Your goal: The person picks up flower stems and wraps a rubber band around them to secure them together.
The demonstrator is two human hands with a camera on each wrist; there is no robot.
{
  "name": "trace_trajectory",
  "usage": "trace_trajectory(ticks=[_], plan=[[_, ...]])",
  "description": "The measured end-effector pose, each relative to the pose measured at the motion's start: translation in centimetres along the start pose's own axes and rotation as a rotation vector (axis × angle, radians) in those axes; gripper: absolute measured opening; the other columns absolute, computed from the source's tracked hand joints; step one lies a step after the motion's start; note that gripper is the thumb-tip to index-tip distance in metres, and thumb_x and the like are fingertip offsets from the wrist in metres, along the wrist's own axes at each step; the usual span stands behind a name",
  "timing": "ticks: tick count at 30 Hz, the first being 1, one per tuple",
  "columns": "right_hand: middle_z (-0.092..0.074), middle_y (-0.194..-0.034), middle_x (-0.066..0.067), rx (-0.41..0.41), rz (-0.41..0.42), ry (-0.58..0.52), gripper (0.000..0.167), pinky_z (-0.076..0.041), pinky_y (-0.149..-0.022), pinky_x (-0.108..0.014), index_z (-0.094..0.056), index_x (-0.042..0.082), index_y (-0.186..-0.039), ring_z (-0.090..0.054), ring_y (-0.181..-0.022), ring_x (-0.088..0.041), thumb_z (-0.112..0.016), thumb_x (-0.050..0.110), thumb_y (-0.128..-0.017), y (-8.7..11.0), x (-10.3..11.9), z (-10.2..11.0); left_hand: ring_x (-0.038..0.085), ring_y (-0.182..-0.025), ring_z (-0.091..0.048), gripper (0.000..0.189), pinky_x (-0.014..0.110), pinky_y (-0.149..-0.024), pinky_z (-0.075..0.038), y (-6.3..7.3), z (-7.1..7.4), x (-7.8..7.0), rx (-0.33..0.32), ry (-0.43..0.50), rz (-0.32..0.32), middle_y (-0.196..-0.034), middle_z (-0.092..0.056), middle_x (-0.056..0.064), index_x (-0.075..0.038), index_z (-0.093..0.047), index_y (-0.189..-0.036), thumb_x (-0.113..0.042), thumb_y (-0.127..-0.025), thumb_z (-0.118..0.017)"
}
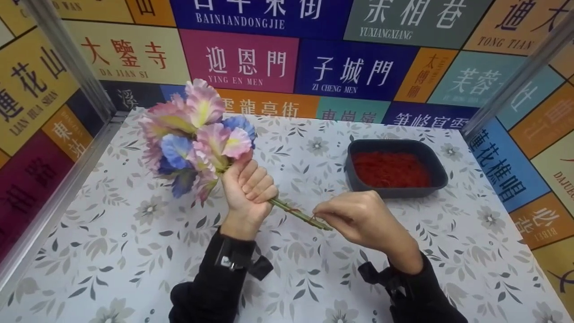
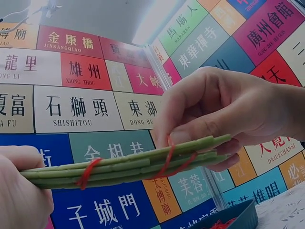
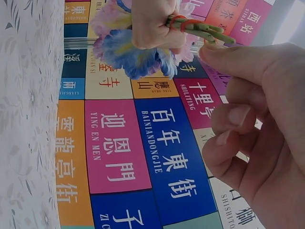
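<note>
My left hand (image 1: 249, 190) grips a bunch of pink and blue artificial flowers (image 1: 208, 139) by its green stems (image 1: 293, 211). The blooms lean to the upper left, while the stem ends point toward my right hand (image 1: 363, 220). One red rubber band (image 2: 88, 172) wraps the stems close to the left fist. Nearer the cut ends, thumb and forefinger of the right hand pinch a second, looser red band (image 2: 169, 157) that crosses the stems at a slant. The other right fingers are curled, as the right wrist view shows.
A dark grey plastic tub (image 1: 397, 194) with a heap of red rubber bands (image 1: 390, 169) stands behind the right hand. The table (image 1: 148, 269) has a leaf-patterned white cover. Panels with colourful lettering (image 1: 242, 58) enclose the back and both sides.
</note>
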State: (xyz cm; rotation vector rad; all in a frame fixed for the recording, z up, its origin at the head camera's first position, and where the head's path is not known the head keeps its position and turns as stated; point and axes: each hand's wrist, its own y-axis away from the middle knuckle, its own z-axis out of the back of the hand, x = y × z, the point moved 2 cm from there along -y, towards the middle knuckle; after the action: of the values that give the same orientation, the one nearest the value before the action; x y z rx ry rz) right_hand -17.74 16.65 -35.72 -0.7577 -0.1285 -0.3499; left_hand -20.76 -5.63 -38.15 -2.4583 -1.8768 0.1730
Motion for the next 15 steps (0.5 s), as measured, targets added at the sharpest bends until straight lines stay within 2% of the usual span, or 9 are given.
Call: trace_trajectory(ticks=[6,10,13,15], plan=[[-0.075,-0.089,0.006,0.011,0.016,0.023,0.009,-0.057,-0.062,-0.027,-0.078,0.014,-0.098,-0.070,-0.073,-0.006,-0.075,0.008,-0.091,-0.2,0.3,-0.9,0.005,-0.036,-0.010,0.056,0.017,-0.035,-0.011,-0.1,0.1,0.8,0.028,-0.021,0.057,-0.038,-0.030,-0.007,-0.020,-0.021,-0.053,-0.029,-0.108,-0.024],[-0.076,-0.091,0.003,0.004,0.010,0.046,0.012,-0.059,-0.065,-0.029,-0.078,0.011,-0.098,-0.072,-0.076,-0.010,-0.075,0.006,-0.088,-0.2,0.2,-1.2,0.005,-0.036,-0.010,0.056,0.017,-0.035,-0.012,-0.1,0.2,1.7,0.031,-0.034,0.102,-0.038,-0.030,-0.007,-0.020,-0.021,-0.053,-0.029,-0.108,-0.022],[-0.076,-0.091,0.004,0.004,0.000,0.064,0.011,-0.059,-0.065,-0.029,-0.078,0.011,-0.098,-0.072,-0.076,-0.010,-0.075,0.006,-0.088,-0.1,0.1,-1.4,0.004,-0.036,-0.011,0.057,0.017,-0.034,-0.012,-0.1,0.4,2.2,0.019,-0.038,0.105,-0.038,-0.032,-0.007,-0.020,-0.023,-0.051,-0.028,-0.108,-0.024],[-0.076,-0.089,0.004,0.007,-0.012,0.063,0.010,-0.059,-0.064,-0.028,-0.077,0.012,-0.097,-0.072,-0.075,-0.009,-0.076,0.007,-0.088,-0.1,0.0,-1.6,0.004,-0.036,-0.011,0.058,0.017,-0.034,-0.014,-0.1,0.5,2.2,-0.003,-0.042,0.081,-0.037,-0.033,-0.007,-0.020,-0.026,-0.050,-0.028,-0.108,-0.026]])
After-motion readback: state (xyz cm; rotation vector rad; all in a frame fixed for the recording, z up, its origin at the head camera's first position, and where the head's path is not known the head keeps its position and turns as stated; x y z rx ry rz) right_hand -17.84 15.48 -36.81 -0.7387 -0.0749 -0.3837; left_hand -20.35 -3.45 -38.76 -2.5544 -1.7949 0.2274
